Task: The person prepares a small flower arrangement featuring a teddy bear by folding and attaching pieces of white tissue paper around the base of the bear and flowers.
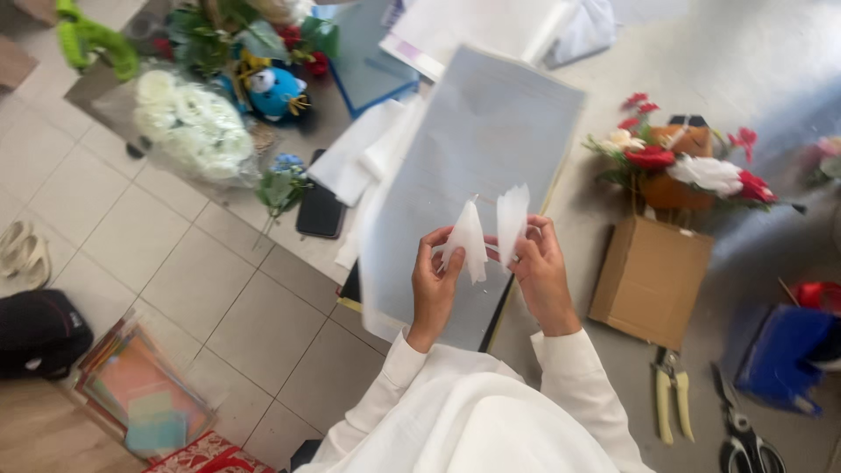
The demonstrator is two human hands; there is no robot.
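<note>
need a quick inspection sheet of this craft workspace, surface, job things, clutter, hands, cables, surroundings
surface: pale worktop, large grey sheet lying on it
job's things: two white translucent paper pieces, left piece, right piece, held up above the sheet
clutter: cardboard box, pliers, scissors, blue container, red and white flower arrangement, black phone
grippers: left hand and right hand each pinch one piece
cables: nothing seen
surroundings: tiled floor, white flower bouquet, stack of coloured sheets
</note>
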